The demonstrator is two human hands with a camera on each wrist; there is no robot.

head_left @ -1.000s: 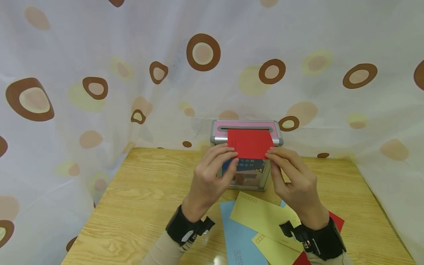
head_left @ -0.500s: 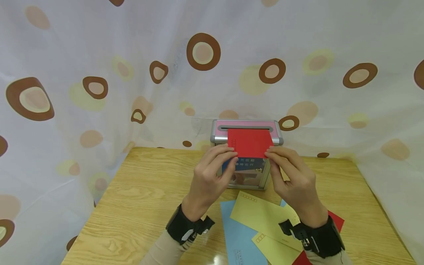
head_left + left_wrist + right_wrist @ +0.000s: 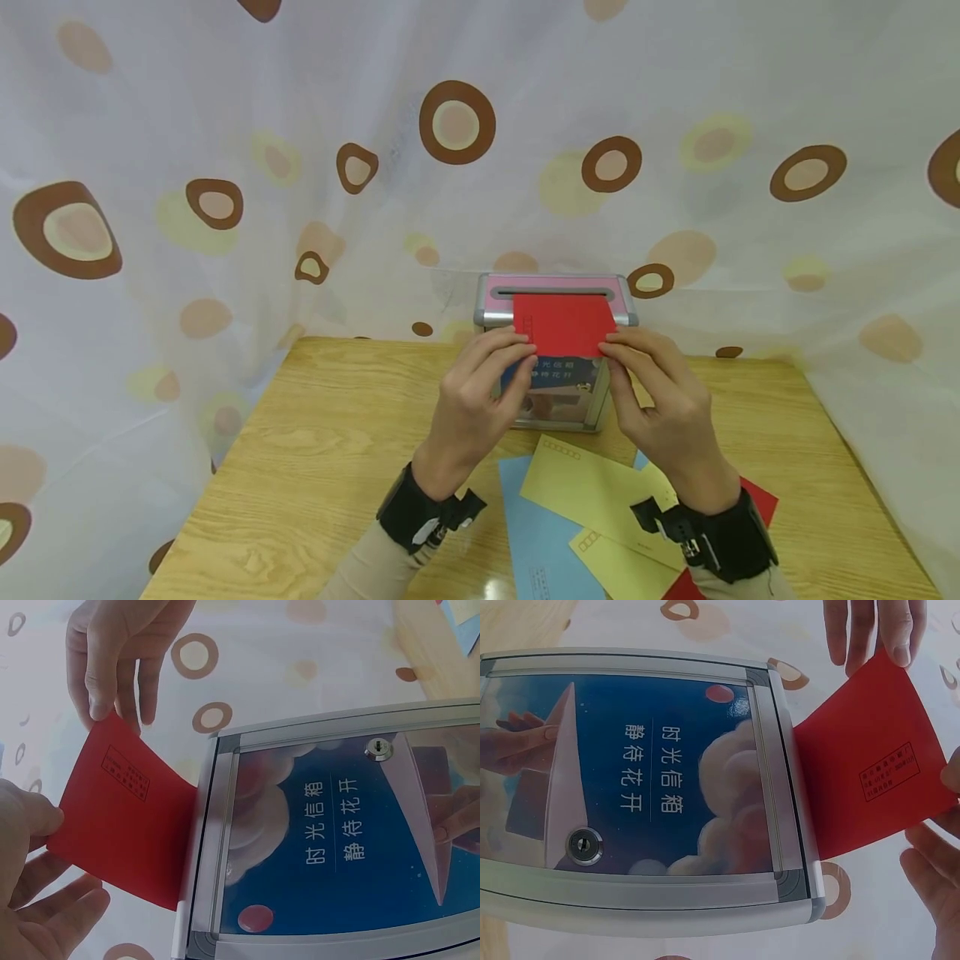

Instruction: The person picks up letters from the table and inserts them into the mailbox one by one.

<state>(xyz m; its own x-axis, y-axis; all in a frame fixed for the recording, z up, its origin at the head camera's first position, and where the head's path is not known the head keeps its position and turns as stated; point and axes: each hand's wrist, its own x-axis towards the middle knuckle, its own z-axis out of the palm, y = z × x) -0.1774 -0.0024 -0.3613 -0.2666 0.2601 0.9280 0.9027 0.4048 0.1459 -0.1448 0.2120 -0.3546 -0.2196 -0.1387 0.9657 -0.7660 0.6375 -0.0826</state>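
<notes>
Both hands hold one red envelope (image 3: 566, 323) over the top of a letter box (image 3: 491, 307) with a pink lid and a silver frame. My left hand (image 3: 476, 387) pinches the envelope's near left corner between thumb and fingers. At the near right corner, my right hand (image 3: 667, 400) pinches it likewise. The envelope's far edge lies at the lid's long slot (image 3: 504, 292). Seen from the left wrist, the red sheet (image 3: 124, 817) bends slightly and its far part is hidden behind the box's top edge. The right wrist view shows a printed stamp (image 3: 889, 772) on its underside.
Nearer than the box, yellow envelopes (image 3: 592, 483) overlap a blue envelope (image 3: 536, 533) on the wooden table (image 3: 300, 467). Part of a red envelope (image 3: 759, 498) shows beside the right wrist. A lock (image 3: 584, 846) sits on the box's front. Behind hangs a patterned curtain (image 3: 510, 208).
</notes>
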